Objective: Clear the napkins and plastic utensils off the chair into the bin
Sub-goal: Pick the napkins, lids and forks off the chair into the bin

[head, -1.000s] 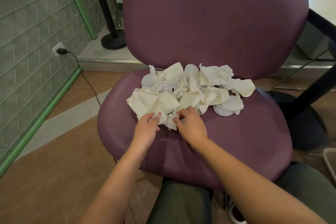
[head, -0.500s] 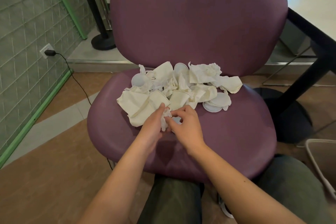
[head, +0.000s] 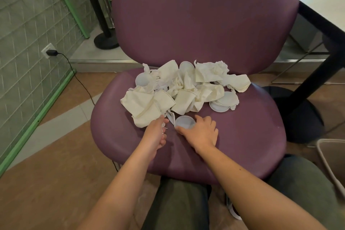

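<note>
Nearest us, our left hand [head: 155, 132] is clenched on a small scrap of white napkin, which shows between the fingers [head: 164, 137] at the near edge of the pile. Our right hand [head: 202, 132] lies just beside it, fingers spread and curled round the near rim of a round plastic lid [head: 184, 121], touching it but, we judge, not yet lifting it. The lid lies flat on the seat of the chair [head: 252, 132], directly ahead of the right fingers, so that hand is the nearer one for it; being round, it has no long axis to line up with.

Just beyond both sets of fingers sits the pile of napkins [head: 179, 89], crumpled and mixed with more lids [head: 222, 103] away to the right; whether forks or spoons are buried in it we cannot tell.

The bin [head: 330, 162] stands on the floor well off to the right of the right fingers, only its corner in view, and we cannot see what it holds. We judge the clearing has barely begun.
</note>
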Motion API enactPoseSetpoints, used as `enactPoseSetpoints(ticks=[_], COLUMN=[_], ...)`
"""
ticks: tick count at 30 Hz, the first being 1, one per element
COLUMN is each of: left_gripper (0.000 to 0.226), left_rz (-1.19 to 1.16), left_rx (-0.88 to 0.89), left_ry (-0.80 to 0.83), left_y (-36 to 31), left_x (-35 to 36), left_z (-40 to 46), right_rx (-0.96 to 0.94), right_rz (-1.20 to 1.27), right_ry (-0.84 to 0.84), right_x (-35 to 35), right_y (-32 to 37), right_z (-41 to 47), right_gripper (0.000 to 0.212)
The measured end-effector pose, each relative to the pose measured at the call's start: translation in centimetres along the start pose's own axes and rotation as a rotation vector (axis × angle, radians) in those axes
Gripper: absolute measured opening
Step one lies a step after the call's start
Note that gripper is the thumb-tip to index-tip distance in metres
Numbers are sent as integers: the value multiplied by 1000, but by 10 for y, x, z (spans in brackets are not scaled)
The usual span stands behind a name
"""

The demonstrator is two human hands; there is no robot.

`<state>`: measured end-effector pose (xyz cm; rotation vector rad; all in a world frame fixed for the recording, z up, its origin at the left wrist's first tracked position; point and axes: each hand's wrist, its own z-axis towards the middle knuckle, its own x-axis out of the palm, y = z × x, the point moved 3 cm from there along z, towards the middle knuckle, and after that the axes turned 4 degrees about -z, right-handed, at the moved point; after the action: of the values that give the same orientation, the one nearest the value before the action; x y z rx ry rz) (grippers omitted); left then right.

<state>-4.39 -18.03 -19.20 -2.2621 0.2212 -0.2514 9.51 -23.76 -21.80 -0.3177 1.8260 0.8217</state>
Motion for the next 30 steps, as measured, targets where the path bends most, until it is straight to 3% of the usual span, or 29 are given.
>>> enactPoseSetpoints(ticks=[3, 7, 12, 19, 24, 30], left_gripper=[30, 41, 41, 37, 22, 29], left_rz=[3, 96, 273, 324, 381, 510], left_rx=[-7, 39, 160, 326, 374, 412], left_ry=[2, 80, 242, 366, 450, 607], left_y=[-1, -4, -2, 7, 23, 58], left_x=[0, 13, 47, 135, 214, 320], left_z=[-1, -7, -10, -29, -46, -62], right_rx=[-38, -7, 66, 162, 235, 340], right_rz=[-55, 119, 420, 673, 801, 812], right_ry=[17, -4, 53, -151, -322, -486], right_x=[2, -3, -26, -97, -144, -182], right_y=[1, -9, -40, -116, -179, -269], right_z=[-3, -7, -8, -5, -4, -19], right_gripper=[91, 81, 36, 11, 21, 9])
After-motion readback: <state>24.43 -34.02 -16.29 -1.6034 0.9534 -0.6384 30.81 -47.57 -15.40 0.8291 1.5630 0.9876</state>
